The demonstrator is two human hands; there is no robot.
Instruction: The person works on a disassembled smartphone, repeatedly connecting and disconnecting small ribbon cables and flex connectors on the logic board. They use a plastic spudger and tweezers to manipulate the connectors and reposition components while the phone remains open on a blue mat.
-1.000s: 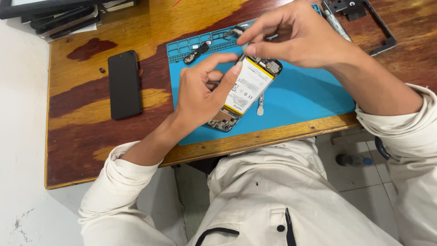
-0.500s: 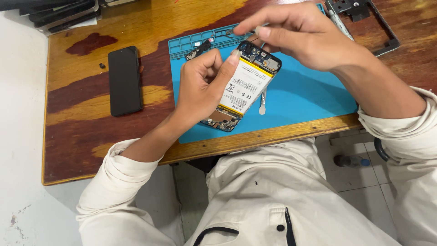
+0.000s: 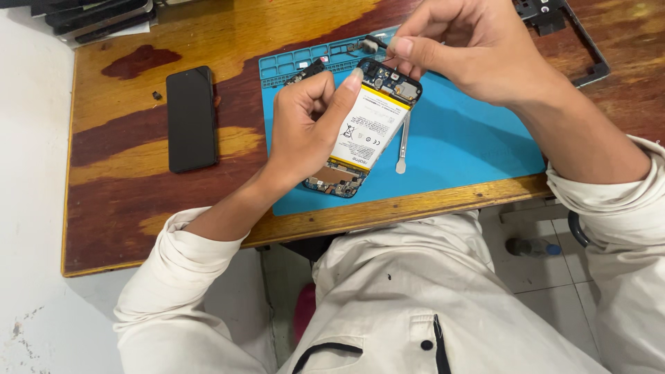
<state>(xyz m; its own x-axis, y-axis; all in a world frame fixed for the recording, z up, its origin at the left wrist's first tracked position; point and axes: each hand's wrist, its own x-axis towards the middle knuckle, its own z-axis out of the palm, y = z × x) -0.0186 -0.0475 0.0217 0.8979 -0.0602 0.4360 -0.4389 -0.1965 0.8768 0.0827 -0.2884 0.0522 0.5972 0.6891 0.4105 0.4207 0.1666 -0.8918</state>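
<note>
My left hand (image 3: 308, 125) grips an opened phone (image 3: 364, 125) from its left side, thumb along the edge, and holds it tilted over the blue work mat (image 3: 457, 145). The phone's white battery with yellow bands faces up, with circuit boards bare at both ends. My right hand (image 3: 471, 48) reaches in from the right. Its thumb and forefinger are pinched together at the phone's top end, on something too small to make out.
A thin metal pry tool (image 3: 402, 147) lies on the mat right of the phone. A black phone (image 3: 192, 118) lies screen-up on the wooden table (image 3: 138, 208), with a tiny dark part (image 3: 157, 95) beside it. A dark frame (image 3: 582, 48) sits top right, stacked devices (image 3: 97, 17) top left.
My left hand has lifted the opened phone further from me, and my right hand's pinched fingertips have come down onto its top end.
</note>
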